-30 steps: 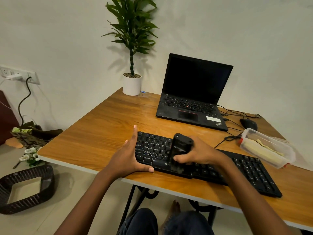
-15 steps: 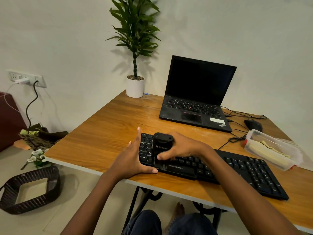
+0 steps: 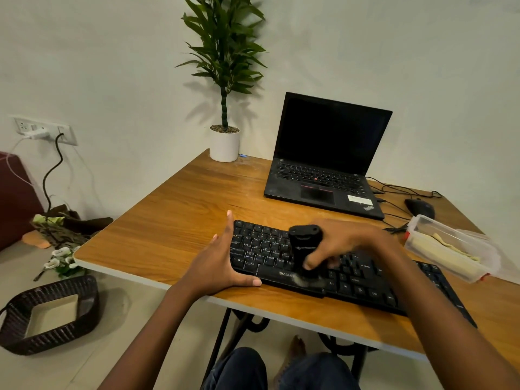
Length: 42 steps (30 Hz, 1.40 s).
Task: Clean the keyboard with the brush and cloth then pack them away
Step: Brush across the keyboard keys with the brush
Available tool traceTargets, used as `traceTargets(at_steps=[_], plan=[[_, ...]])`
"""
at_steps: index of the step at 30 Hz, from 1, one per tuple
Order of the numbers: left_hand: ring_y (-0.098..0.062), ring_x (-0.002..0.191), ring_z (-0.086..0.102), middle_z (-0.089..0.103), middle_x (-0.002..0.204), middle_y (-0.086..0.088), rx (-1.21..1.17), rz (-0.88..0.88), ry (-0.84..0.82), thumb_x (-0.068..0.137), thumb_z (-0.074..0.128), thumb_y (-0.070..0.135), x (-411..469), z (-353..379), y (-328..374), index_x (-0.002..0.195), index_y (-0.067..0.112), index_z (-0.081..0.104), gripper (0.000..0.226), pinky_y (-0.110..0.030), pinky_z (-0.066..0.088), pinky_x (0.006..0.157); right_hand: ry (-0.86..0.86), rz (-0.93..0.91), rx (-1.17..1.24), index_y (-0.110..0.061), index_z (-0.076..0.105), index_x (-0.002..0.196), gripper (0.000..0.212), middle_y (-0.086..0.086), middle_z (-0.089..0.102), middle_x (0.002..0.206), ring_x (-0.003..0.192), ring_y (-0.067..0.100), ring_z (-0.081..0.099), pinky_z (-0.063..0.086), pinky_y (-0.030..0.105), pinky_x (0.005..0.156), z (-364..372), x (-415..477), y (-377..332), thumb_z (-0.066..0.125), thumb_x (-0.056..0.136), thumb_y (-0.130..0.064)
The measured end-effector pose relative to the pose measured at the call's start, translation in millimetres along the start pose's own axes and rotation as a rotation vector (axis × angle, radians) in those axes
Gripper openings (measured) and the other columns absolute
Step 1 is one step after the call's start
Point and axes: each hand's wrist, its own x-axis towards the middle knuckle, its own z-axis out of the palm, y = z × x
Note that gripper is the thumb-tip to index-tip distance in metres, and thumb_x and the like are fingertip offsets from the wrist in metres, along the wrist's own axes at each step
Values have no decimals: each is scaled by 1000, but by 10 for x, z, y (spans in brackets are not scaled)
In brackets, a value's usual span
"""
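A black keyboard (image 3: pixel 264 249) lies along the front edge of the wooden desk (image 3: pixel 180 220). My left hand (image 3: pixel 218 266) clasps its left end, thumb on the front edge and fingers up the side. My right hand (image 3: pixel 340 243) grips a black brush (image 3: pixel 305 243) upright over the middle keys, with its blurred bristles near the spacebar row. A pale yellow cloth (image 3: pixel 439 249) lies inside a clear plastic box (image 3: pixel 478 243) at the right of the desk.
An open black laptop (image 3: pixel 323 161) stands behind the keyboard, with a mouse (image 3: pixel 419 208) and cables to its right. A potted plant (image 3: pixel 225 142) occupies the far corner. A dark woven basket (image 3: pixel 50 313) sits on the floor at the left.
The brush went left across the keys and has come back right toward the middle, near the spacebar. My left hand stays on the keyboard's left end.
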Motion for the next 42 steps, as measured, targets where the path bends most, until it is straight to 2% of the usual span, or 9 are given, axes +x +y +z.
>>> traceTargets(at_steps=[4,11,16,18,25,29,32,38,42], plan=[[-32,144,2,-1,158,4,7,-4,-3,31,57,91,5,-7,16,118,53,-46,140,-50,24,113,-37,20,-66,-13,59,80,11,5,63,73,49,8,56,46,17,45,-59,-57,4,69,80,-8],[-31,144,6,8,158,4,-13,2,-11,31,58,92,-3,-8,-15,117,55,-46,140,-51,25,113,218,-247,202,-15,56,92,19,2,62,79,61,12,58,47,18,51,335,254,-216,69,81,-7],[-31,144,4,4,158,3,-14,-1,-1,30,57,92,-6,-4,20,116,56,-46,139,-51,24,114,-45,57,-98,-17,56,83,17,3,62,74,50,9,56,47,21,46,-41,-22,-124,70,79,-8],[-31,144,4,3,158,5,-12,3,0,30,57,92,-4,-9,17,116,55,-46,139,-50,23,114,-58,12,-98,-15,57,82,15,2,61,73,50,9,55,46,19,45,-7,-7,-194,70,80,-8],[-30,144,5,5,158,6,-10,13,0,31,57,93,15,-6,-20,118,53,-47,141,-50,27,113,220,-241,262,-11,57,106,29,14,65,96,72,21,60,49,23,53,415,140,-185,71,80,-12],[-30,144,4,0,158,6,-1,12,2,29,55,94,-1,-10,-9,116,54,-46,139,-48,25,114,210,-55,209,-6,56,107,31,20,64,94,69,26,58,47,22,50,295,-226,60,70,80,-11],[-31,144,4,2,158,4,16,8,3,29,52,95,-12,0,20,117,52,-46,139,-46,26,113,206,66,212,-19,53,93,24,2,63,80,57,10,58,46,17,48,233,-566,153,70,80,-9],[-33,143,3,-1,157,2,72,-21,15,38,55,88,-71,50,107,127,41,-41,139,-46,24,112,1061,49,895,-22,55,88,21,9,65,84,49,13,50,41,21,40,465,-624,365,70,78,-12],[-27,143,10,-3,158,5,-9,14,16,45,55,89,-61,41,83,127,49,-40,132,-49,24,113,1145,-7,1351,-14,56,91,16,9,66,79,35,6,44,36,17,32,567,-455,441,67,81,-17]])
